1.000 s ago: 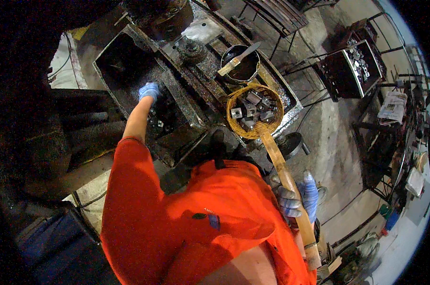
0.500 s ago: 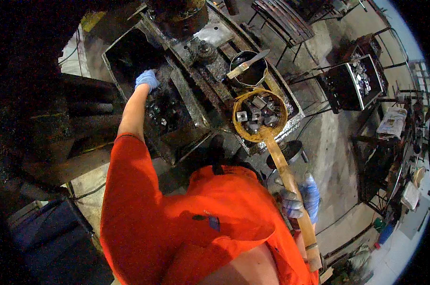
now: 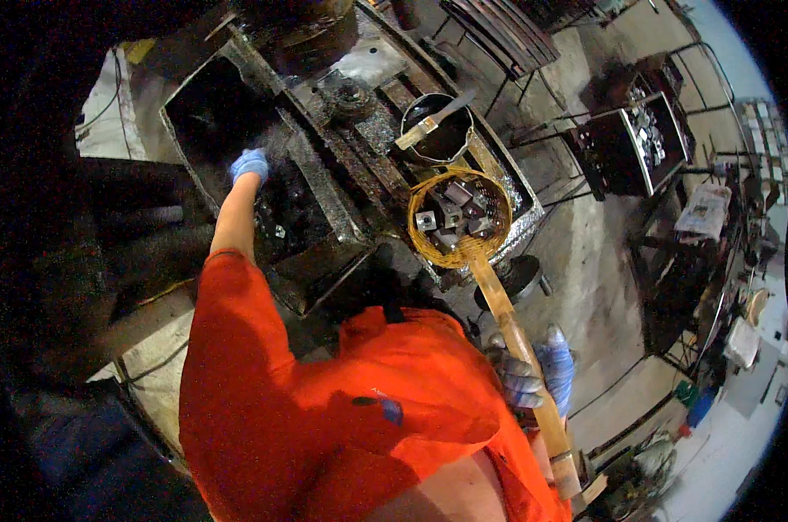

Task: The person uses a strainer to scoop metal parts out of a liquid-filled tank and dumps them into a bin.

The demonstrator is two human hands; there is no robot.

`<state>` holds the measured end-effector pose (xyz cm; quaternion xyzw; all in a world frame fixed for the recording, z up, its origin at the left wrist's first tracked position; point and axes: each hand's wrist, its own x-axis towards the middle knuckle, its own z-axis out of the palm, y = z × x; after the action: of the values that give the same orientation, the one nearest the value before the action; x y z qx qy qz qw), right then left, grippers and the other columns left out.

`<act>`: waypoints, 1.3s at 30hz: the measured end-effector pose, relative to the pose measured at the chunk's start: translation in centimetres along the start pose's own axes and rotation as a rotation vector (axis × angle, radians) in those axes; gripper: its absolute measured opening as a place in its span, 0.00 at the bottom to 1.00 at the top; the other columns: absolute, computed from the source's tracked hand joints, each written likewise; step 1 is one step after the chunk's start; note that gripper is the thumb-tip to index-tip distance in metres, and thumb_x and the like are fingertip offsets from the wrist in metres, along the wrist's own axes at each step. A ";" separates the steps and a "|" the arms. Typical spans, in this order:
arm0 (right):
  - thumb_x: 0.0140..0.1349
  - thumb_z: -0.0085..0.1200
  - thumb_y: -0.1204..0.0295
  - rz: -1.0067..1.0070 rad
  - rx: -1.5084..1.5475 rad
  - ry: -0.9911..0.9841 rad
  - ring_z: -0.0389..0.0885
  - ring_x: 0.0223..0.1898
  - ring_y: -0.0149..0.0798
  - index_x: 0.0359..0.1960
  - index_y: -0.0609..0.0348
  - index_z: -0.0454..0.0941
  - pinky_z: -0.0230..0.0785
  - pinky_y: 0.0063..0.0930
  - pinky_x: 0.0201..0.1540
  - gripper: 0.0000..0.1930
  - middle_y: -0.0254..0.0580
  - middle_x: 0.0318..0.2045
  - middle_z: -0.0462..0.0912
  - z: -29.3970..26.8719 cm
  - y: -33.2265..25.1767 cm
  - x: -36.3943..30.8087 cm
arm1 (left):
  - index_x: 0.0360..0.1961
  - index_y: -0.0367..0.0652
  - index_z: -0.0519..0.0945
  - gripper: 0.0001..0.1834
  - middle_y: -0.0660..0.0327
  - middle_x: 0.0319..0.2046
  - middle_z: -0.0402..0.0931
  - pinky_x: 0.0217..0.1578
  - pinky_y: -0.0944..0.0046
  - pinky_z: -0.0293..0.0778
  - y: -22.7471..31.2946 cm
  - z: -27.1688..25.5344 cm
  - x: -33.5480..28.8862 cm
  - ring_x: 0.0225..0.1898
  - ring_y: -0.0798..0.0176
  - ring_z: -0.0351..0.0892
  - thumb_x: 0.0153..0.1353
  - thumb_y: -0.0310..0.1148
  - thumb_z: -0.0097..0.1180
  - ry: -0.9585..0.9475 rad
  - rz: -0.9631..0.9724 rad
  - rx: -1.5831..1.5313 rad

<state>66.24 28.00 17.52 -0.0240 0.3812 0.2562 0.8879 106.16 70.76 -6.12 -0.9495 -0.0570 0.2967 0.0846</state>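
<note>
My right hand [image 3: 523, 383], in a blue-and-grey glove, is closed round the flat wooden handle [image 3: 507, 326] of a round wicker basket [image 3: 417, 235]. Several square metal pieces [image 3: 453, 209], some with holes, lie in the basket. My left hand [image 3: 250, 165], also gloved in blue, reaches down over a dark metal tray [image 3: 178, 106]. It looks curled, and whatever its fingers hold is hidden. Near that wrist, small shiny metal pieces [image 3: 277, 230] lie in the tray's dark contents.
Beyond the basket stands a dark pot [image 3: 459, 143] with a paintbrush [image 3: 418, 132] across its rim. A greasy machine bed [image 3: 342, 161] runs beside the tray. Further right are a bin of metal pieces [image 3: 648, 130], a slatted rack [image 3: 498, 39] and a cluttered bench [image 3: 672, 252].
The whole view has shifted, moving the tray, pot and basket slightly left in the picture. My left hand sits slightly lower over the tray; my right hand keeps its hold on the handle.
</note>
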 end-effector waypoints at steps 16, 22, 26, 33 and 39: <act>0.54 0.45 0.45 -0.001 0.032 -0.044 0.60 0.11 0.24 0.54 0.71 0.58 0.53 0.15 0.08 0.39 0.34 0.18 0.65 1.5 0.3 0.3 | 0.49 0.45 0.70 0.23 0.48 0.49 0.68 0.48 0.52 0.66 -0.3 2.4 3.7 0.49 0.46 0.70 0.58 0.43 0.35 0.253 -0.204 -0.408; 0.54 0.46 0.45 -0.024 0.069 -0.017 0.58 0.10 0.23 0.54 0.72 0.58 0.51 0.15 0.07 0.39 0.34 0.17 0.64 1.0 0.7 0.1 | 0.53 0.43 0.66 0.23 0.49 0.48 0.70 0.49 0.56 0.65 2.0 -1.2 1.5 0.51 0.48 0.69 0.58 0.37 0.31 0.260 -0.164 -0.460; 0.54 0.46 0.45 -0.003 -0.001 -0.030 0.58 0.09 0.23 0.53 0.73 0.59 0.51 0.15 0.07 0.39 0.34 0.17 0.65 0.8 0.1 0.2 | 0.51 0.48 0.70 0.21 0.49 0.49 0.69 0.48 0.55 0.67 -2.0 2.3 7.2 0.49 0.48 0.70 0.56 0.35 0.35 0.366 -0.086 -0.284; 0.54 0.47 0.46 0.053 -0.005 -0.121 0.59 0.12 0.23 0.53 0.73 0.58 0.55 0.16 0.10 0.39 0.36 0.21 0.65 0.5 -0.3 0.4 | 0.34 0.52 0.79 0.15 0.51 0.51 0.65 0.44 0.59 0.71 0.9 -6.5 -10.0 0.45 0.48 0.72 0.39 0.30 0.58 0.566 0.026 -0.409; 0.53 0.49 0.49 -0.013 -0.178 -0.010 0.63 0.18 0.27 0.54 0.68 0.58 0.59 0.19 0.12 0.36 0.38 0.26 0.66 0.8 0.2 -0.9 | 0.22 0.46 0.78 0.08 0.53 0.35 0.71 0.36 0.61 0.73 4.7 -7.7 -21.1 0.36 0.54 0.74 0.35 0.27 0.57 0.945 0.492 -0.736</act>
<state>66.17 27.98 18.69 -0.1039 0.3522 0.2834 0.8859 93.59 61.82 10.89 -0.9301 0.1079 -0.1813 -0.3008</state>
